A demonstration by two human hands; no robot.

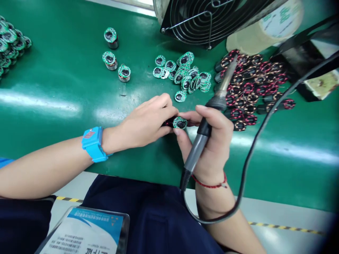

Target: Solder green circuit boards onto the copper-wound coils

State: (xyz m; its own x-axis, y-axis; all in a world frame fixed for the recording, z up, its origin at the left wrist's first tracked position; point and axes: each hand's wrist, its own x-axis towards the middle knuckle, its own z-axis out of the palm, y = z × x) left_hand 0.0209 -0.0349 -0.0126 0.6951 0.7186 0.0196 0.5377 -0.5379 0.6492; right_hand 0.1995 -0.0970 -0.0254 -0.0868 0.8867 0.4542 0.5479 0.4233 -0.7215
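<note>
My left hand (150,120) is closed around a small dark motor coil (167,122), mostly hidden by the fingers. A round green circuit board (180,122) sits at the coil's end, between both hands. With thumb and fingertip my right hand (212,137) pinches the board's edges. That same hand also holds a soldering iron (197,150), its metal tip slanting up and away over a cluster of wire-wound coils (249,88). A loose pile of round green boards (189,76) lies just beyond my hands.
Three coils with boards on top (109,60) stand at the back left. A larger heap of board-topped pieces (10,46) fills the far left. A black fan (209,21) and a pale tape roll (267,28) stand behind. The iron's cable (247,158) loops over my right forearm.
</note>
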